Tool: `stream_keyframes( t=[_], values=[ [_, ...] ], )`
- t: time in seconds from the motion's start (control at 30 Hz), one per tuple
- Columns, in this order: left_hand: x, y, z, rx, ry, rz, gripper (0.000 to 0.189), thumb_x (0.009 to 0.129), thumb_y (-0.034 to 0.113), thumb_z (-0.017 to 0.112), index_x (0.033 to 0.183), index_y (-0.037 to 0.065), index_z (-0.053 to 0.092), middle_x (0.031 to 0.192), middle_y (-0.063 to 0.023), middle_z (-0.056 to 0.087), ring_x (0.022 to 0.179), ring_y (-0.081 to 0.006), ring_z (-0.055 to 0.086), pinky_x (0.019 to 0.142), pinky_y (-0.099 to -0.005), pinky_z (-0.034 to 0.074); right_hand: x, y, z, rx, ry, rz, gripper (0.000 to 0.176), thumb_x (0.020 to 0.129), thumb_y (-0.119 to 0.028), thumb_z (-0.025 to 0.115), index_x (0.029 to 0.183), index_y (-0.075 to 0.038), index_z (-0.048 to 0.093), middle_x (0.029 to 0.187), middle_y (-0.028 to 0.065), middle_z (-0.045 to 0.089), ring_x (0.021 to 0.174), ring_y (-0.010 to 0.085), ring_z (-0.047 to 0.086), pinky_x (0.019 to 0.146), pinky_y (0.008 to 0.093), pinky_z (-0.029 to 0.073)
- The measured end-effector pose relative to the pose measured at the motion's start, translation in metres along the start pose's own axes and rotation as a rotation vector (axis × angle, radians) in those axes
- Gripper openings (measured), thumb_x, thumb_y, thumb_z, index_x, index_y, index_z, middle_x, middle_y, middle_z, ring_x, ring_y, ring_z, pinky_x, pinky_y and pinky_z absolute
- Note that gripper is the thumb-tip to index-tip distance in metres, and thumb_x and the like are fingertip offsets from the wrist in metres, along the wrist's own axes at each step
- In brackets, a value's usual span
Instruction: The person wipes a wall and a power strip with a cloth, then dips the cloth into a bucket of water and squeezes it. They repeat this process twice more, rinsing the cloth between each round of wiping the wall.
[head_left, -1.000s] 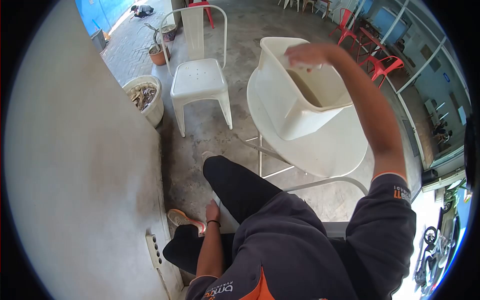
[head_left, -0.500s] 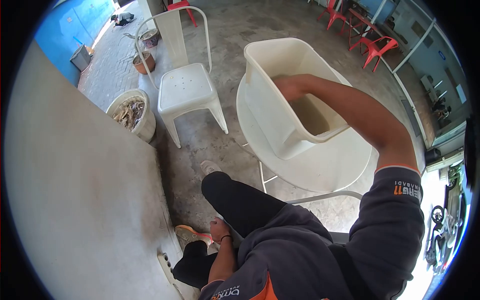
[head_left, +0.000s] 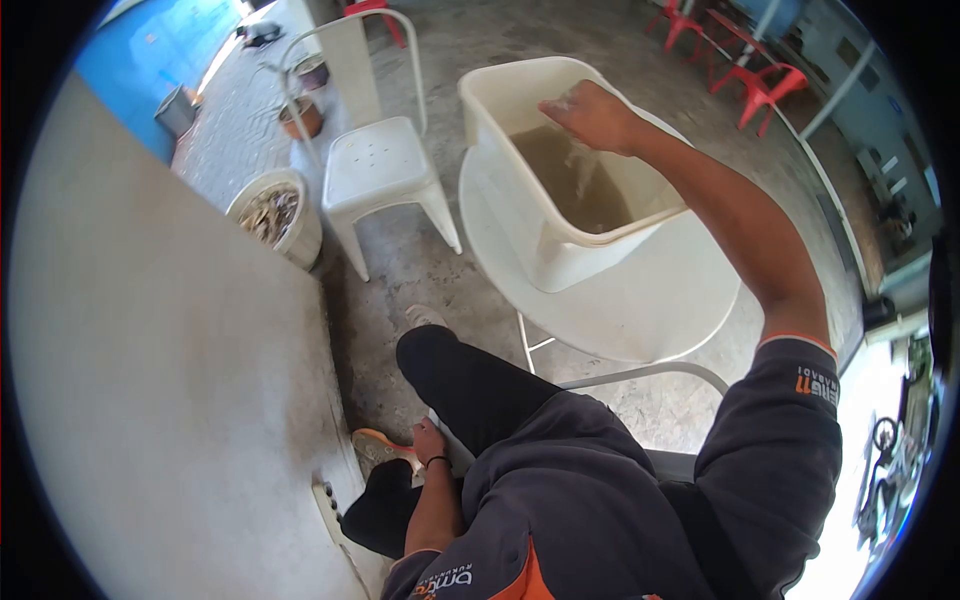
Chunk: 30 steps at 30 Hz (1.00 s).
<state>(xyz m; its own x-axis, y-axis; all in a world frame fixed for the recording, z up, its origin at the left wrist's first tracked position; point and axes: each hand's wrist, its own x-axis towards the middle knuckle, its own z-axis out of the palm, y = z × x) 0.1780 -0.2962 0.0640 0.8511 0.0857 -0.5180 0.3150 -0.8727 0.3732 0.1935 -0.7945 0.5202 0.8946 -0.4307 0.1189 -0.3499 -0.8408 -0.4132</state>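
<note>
Cream plastic tub (head_left: 545, 235) on the round white surface (head_left: 650, 300), part-filled with murky water (head_left: 580, 185). Right hand (head_left: 597, 115) curled at the tub's far rim; left hand (head_left: 430, 443) well apart from the tub; grasp of either impossible to tell. Probably heavy, sloshing, slippery when wet: best gripped at opposite rims.

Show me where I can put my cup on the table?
Bare table between the tub and the near rim, and a thin strip left of the tub. The chair seat is bare too. The tub is crowded: water, right hand above.
</note>
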Motion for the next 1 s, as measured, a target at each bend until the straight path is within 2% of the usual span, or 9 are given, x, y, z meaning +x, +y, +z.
stream_keyframes(
  t=[0.13, 0.2, 0.23, 0.27, 0.37, 0.73, 0.87, 0.97, 1.0],
  values=[
    [-0.017, 0.0, -0.009, 0.075, 0.008, -0.194, 0.062, 0.097, 0.056, 0.035, 0.117, 0.005, 0.063, 0.116, -0.0219, 0.068, 0.107, -0.0411, 0.065, 0.094, -0.054, 0.046, 0.026, -0.006, 0.015, -0.369, -0.062, -0.191, 0.053, 0.094, -0.04, 0.053, 0.07, 0.006, 0.066, 0.072, 0.0295, 0.062, 0.072, 0.0444, 0.062, 0.071, 0.0534, 0.046],
    [-0.026, 0.006, -0.014, 0.089, 0.03, -0.213, 0.061, 0.097, 0.056, 0.035, 0.118, 0.007, 0.064, 0.118, -0.018, 0.067, 0.115, -0.0363, 0.062, 0.098, -0.0526, 0.042, 0.047, 0.018, 0.037, -0.573, -0.2, -0.288, 0.041, 0.088, -0.037, 0.059, 0.087, 0.003, 0.071, 0.088, 0.0288, 0.067, 0.087, 0.0461, 0.064, 0.082, 0.0531, 0.049],
    [-0.03, 0.007, -0.017, 0.068, 0.02, -0.215, 0.061, 0.097, 0.057, 0.036, 0.119, 0.008, 0.064, 0.12, -0.0177, 0.067, 0.116, -0.0357, 0.062, 0.098, -0.0524, 0.042, 0.061, 0.037, 0.051, -0.461, -0.417, -0.262, 0.039, 0.083, -0.031, 0.066, 0.104, 0.002, 0.071, 0.106, 0.0274, 0.068, 0.101, 0.0434, 0.064, 0.092, 0.0491, 0.049],
    [-0.03, 0.008, -0.021, 0.055, 0.008, -0.202, 0.061, 0.096, 0.057, 0.036, 0.119, 0.008, 0.064, 0.122, -0.0173, 0.066, 0.117, -0.035, 0.061, 0.097, -0.0521, 0.043, 0.051, 0.014, 0.058, -0.14, -0.567, -0.458, 0.044, 0.081, -0.024, 0.071, 0.117, 0.0, 0.068, 0.123, 0.0235, 0.065, 0.116, 0.0378, 0.06, 0.102, 0.046, 0.044],
    [-0.022, 0.007, -0.028, -0.069, -0.096, -0.277, 0.062, 0.094, 0.059, 0.038, 0.122, 0.01, 0.064, 0.121, -0.0169, 0.067, 0.115, -0.0346, 0.062, 0.096, -0.0509, 0.042, 0.026, 0.02, 0.073, -0.072, -0.757, -0.301, 0.045, 0.083, -0.026, 0.069, 0.119, 0.0, 0.066, 0.124, 0.0225, 0.064, 0.117, 0.037, 0.059, 0.102, 0.0452, 0.043],
    [-0.018, 0.014, -0.031, -0.105, -0.049, -0.332, 0.054, 0.089, 0.054, 0.046, 0.111, 0.011, 0.072, 0.104, -0.0161, 0.072, 0.104, -0.0333, 0.067, 0.092, -0.0474, 0.044, 0.065, 0.089, 0.045, 0.462, -0.603, 0.063, 0.05, 0.092, -0.035, 0.061, 0.128, 0.0, 0.059, 0.128, 0.0189, 0.061, 0.121, 0.0339, 0.055, 0.104, 0.0425, 0.041],
    [-0.026, 0.012, -0.043, -0.103, -0.04, -0.302, 0.052, 0.09, 0.052, 0.045, 0.106, 0.011, 0.072, 0.101, -0.0152, 0.072, 0.101, -0.0311, 0.068, 0.091, -0.0472, 0.045, 0.072, 0.066, 0.018, 0.36, -0.634, 0.241, 0.055, 0.097, -0.039, 0.052, 0.131, 0.003, 0.054, 0.13, 0.0191, 0.058, 0.121, 0.0321, 0.053, 0.103, 0.0407, 0.041],
    [-0.025, 0.01, -0.043, -0.133, -0.002, -0.296, 0.051, 0.09, 0.053, 0.046, 0.104, 0.011, 0.073, 0.101, -0.014, 0.073, 0.099, -0.0303, 0.068, 0.09, -0.0465, 0.044, 0.073, 0.075, 0.022, -0.253, -0.526, -0.214, 0.056, 0.098, -0.038, 0.053, 0.135, 0.004, 0.048, 0.134, 0.0174, 0.055, 0.122, 0.0287, 0.053, 0.104, 0.04, 0.04],
    [-0.027, 0.009, -0.043, -0.143, 0.002, -0.296, 0.051, 0.09, 0.053, 0.046, 0.104, 0.011, 0.073, 0.101, -0.0137, 0.073, 0.099, -0.0301, 0.068, 0.09, -0.0463, 0.044, 0.089, 0.069, 0.029, -0.27, -0.563, -0.249, 0.056, 0.098, -0.038, 0.053, 0.135, 0.004, 0.048, 0.134, 0.0174, 0.055, 0.122, 0.0287, 0.053, 0.104, 0.04, 0.04]
  ],
)
